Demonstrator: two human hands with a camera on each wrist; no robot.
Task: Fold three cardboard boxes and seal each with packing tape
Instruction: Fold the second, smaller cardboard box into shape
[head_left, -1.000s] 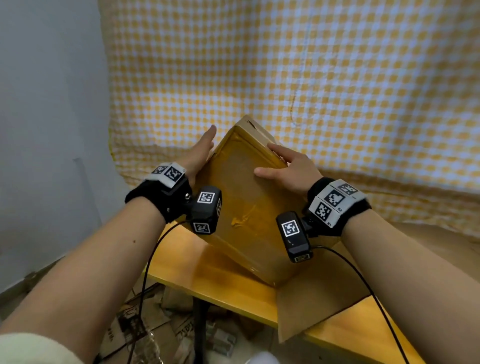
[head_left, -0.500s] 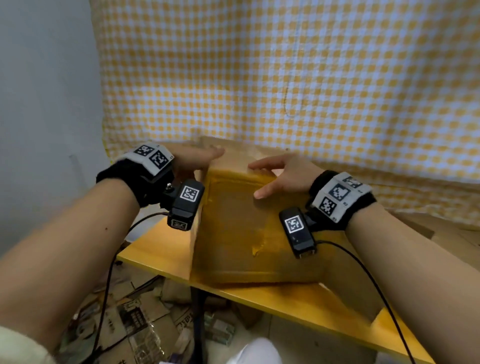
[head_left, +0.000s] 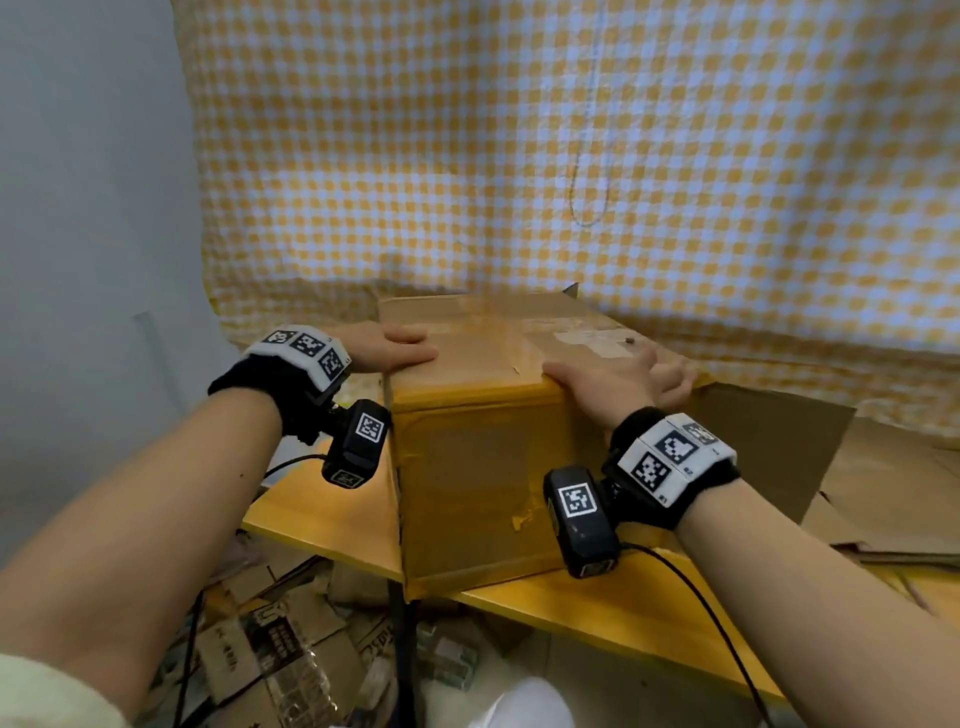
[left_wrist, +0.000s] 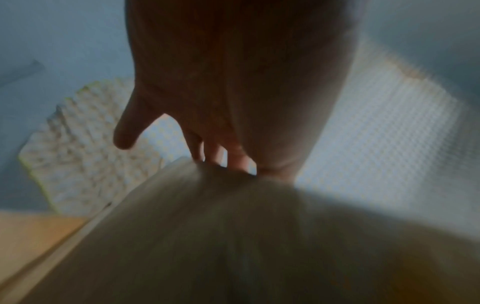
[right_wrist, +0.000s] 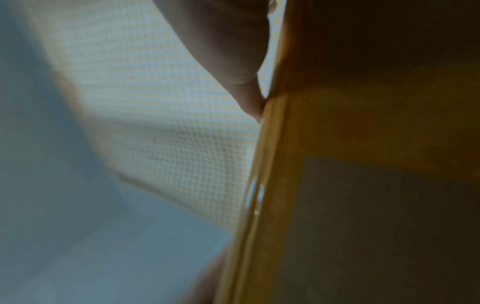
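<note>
A brown cardboard box (head_left: 478, 467) stands upright on the yellow table (head_left: 322, 519), its front edges bound in yellow tape and clear tape running along its closed top. My left hand (head_left: 397, 351) rests on the top's left edge with straight fingers. My right hand (head_left: 618, 382) lies over the top near the front right corner, with the thumb along the front edge. The blurred left wrist view has the left hand (left_wrist: 233, 102) with fingertips on the box (left_wrist: 233, 236). From the right wrist camera, the thumb (right_wrist: 249, 98) touches the taped box (right_wrist: 363, 185).
Flattened cardboard (head_left: 883, 493) lies on the table to the right of the box, one brown panel (head_left: 769, 441) right against it. A yellow checked cloth (head_left: 571, 156) hangs close behind. Cardboard scraps (head_left: 270, 649) litter the floor under the table's left front edge.
The box was tilted on an edge between both hands. It has been turned and set down flat, and both hands now lie on its top.
</note>
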